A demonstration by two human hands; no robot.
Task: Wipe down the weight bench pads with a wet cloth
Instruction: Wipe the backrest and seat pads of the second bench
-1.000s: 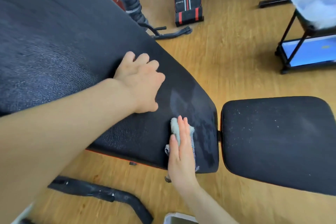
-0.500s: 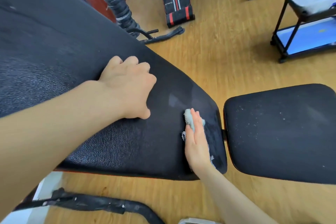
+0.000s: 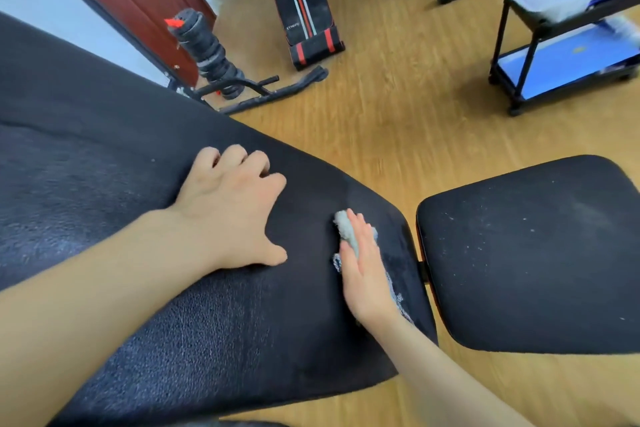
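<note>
a: change since a second ago?
b: right hand has travelled up the backrest pad. its wrist hung off the near edge before; now the whole hand lies on the pad. fingers flat and straight, pressing the grey cloth down, not clutching it.
a: where's the cloth?
b: under the right palm and fingers, near the backrest pad's lower end, bunched up past the fingertips. a little pokes out along both sides of the hand.
a: left hand?
b: same spot throughout. fingers curled over the pad's far edge, thumb splayed on top. looks like bracing.
a: so for the task?
b: one stroke across the pad's width seems nearly done. a duller, damp-looking patch beside the cloth suggests this end is being covered. the long upper stretch looks untouched, though i can't be sure.
a: seat pad?
b: well dotted with pale specks. i'd judge it still unwiped.
</note>
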